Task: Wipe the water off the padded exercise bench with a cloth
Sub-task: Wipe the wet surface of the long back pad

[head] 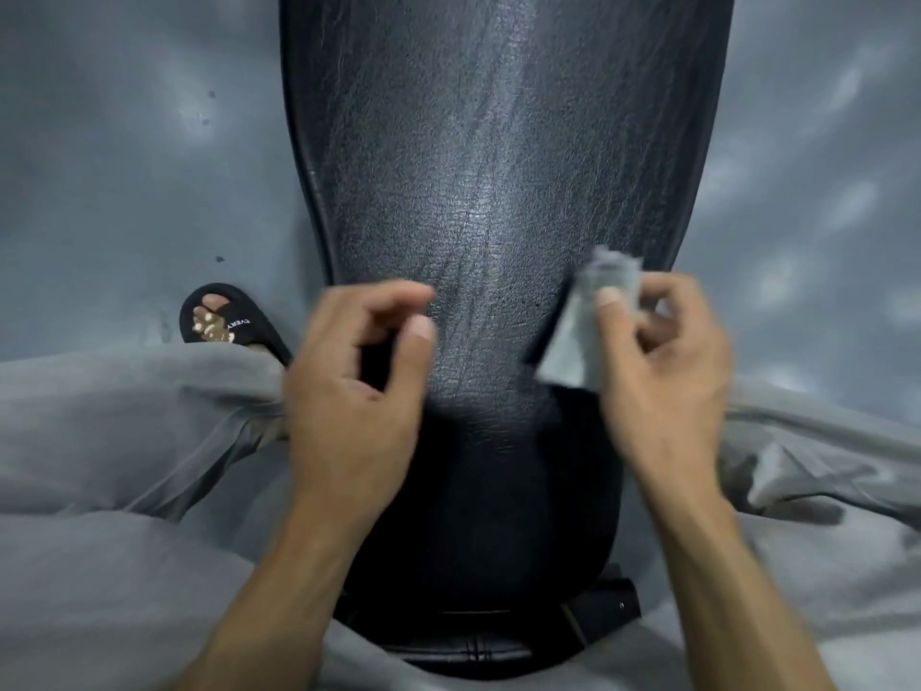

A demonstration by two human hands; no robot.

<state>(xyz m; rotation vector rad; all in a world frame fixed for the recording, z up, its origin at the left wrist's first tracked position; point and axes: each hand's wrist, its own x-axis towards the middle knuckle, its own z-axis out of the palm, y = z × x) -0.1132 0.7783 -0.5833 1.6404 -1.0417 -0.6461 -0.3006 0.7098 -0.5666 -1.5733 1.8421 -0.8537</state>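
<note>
A black padded exercise bench [498,167] runs away from me down the middle of the view, its creased surface shiny near the centre. My right hand [663,371] hovers over the bench's right side and pinches a small folded grey cloth [583,331] between thumb and fingers. My left hand [359,371] hangs above the bench's left side with fingers loosely curled and nothing in it. Both hands are blurred.
I sit astride the bench, my legs in grey trousers [124,441] on either side. My left foot in a black slipper [229,321] rests on the grey floor [124,142]. A black strap or bracket [603,610] shows at the bench's near end.
</note>
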